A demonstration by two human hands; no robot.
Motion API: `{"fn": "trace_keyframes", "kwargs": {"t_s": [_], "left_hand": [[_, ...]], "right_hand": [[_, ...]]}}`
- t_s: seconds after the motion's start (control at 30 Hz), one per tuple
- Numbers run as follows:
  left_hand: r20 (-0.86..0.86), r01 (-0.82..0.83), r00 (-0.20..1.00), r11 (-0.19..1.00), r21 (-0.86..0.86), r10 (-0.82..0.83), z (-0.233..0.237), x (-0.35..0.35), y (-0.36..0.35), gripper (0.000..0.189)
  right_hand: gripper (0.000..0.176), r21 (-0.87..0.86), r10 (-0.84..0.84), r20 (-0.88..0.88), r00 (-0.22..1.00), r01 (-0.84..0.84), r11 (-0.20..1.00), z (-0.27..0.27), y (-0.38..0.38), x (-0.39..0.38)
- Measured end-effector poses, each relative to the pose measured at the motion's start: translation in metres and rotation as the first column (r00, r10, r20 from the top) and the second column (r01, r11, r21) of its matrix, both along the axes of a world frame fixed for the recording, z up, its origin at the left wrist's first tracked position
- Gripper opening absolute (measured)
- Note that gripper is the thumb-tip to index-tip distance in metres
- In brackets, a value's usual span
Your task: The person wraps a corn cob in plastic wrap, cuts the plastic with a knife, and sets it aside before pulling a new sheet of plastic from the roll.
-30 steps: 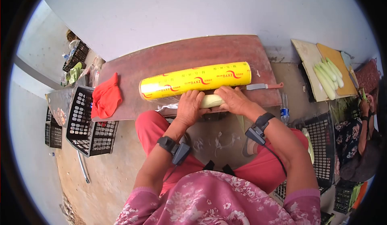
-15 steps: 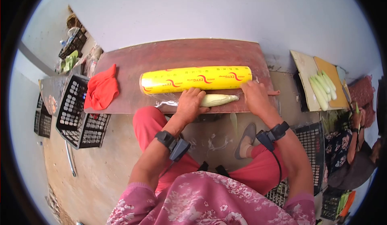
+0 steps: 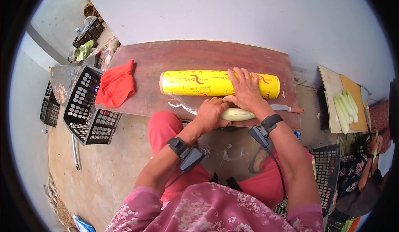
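Observation:
A yellow roll of cling film [image 3: 216,84] lies lengthwise on the dark red table, with clear film trailing off its lower left side. In front of it lies a long pale green vegetable [image 3: 237,114], its left end under my left hand [image 3: 212,113]. The fingers of that hand are curled over the vegetable and the film around it. My right hand [image 3: 247,89] rests on the roll with fingers spread, its thumb close to my left fingertips. To the right of my hands is a knife [image 3: 286,108] with a reddish handle, lying near the table's edge.
A red cloth [image 3: 116,84] lies on the table [image 3: 187,53] at the left. Black plastic crates [image 3: 83,107] stand beside it. At the right, several pale green vegetables [image 3: 345,111] lie on a board [image 3: 328,92]. Another person's hand [image 3: 376,144] holds something green there.
My right hand has moved from the roll's right end to lie flat over it. The roll has turned, and the knife blade shows more. The whole view has shifted slightly.

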State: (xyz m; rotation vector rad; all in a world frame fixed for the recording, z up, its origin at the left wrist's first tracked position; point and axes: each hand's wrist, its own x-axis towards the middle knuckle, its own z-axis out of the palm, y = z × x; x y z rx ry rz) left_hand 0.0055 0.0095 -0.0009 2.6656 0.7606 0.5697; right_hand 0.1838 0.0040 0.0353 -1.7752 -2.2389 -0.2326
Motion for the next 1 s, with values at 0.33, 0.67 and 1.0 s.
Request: {"fn": "trace_keyframes", "kwargs": {"t_s": [0.33, 0.67, 1.0], "left_hand": [[-0.062, 0.012, 0.998, 0.995, -0.098, -0.018, 0.002, -0.003, -0.001, 0.049], [-0.053, 0.055, 0.997, 0.992, -0.110, -0.062, 0.001, 0.000, 0.002, 0.048], [-0.058, 0.135, 0.988, 0.983, -0.124, -0.143, -0.002, 0.002, 0.010, 0.047]], "right_hand": [[0.081, -0.116, 0.043, -0.197, 0.979, -0.067, 0.991, 0.008, 0.038, 0.020], [0.093, 0.072, 0.025, 0.165, 0.986, -0.037, 0.997, -0.005, 0.017, 0.006], [0.091, -0.180, -0.179, 0.147, 0.973, 0.204, 0.962, 0.013, 0.025, 0.024]]}}
